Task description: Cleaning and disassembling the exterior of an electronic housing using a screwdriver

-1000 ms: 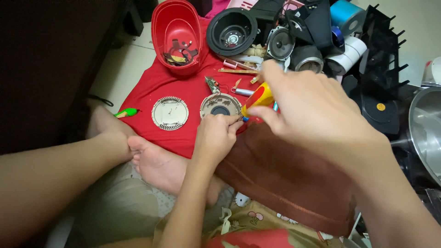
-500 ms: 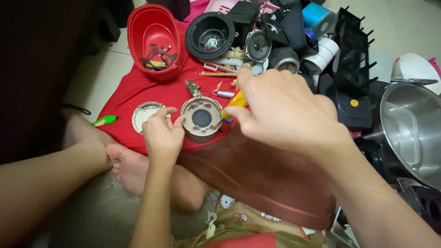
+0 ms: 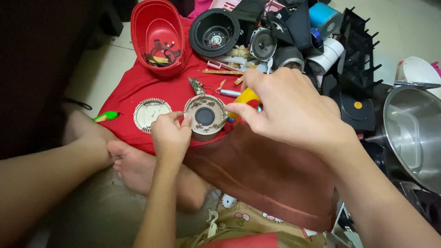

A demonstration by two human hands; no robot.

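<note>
Fingers (image 3: pixel 177 120) of the left hand (image 3: pixel 170 138) pinched the rim of a round speaker housing (image 3: pixel 205 116) at the frame's centre, on the red cloth (image 3: pixel 138 87). The right hand (image 3: pixel 289 108) was curled tight around a yellow-handled screwdriver (image 3: pixel 245 98), just right of the housing. A round grille plate (image 3: pixel 150 113) lay left of it.

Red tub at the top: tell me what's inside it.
The red tub holds a dark, curved, ring-shaped part, some small yellowish pieces and a few tiny bits of hardware at its bottom. Its near wall hides the closest part of the floor, so anything lying there cannot be seen.
</note>
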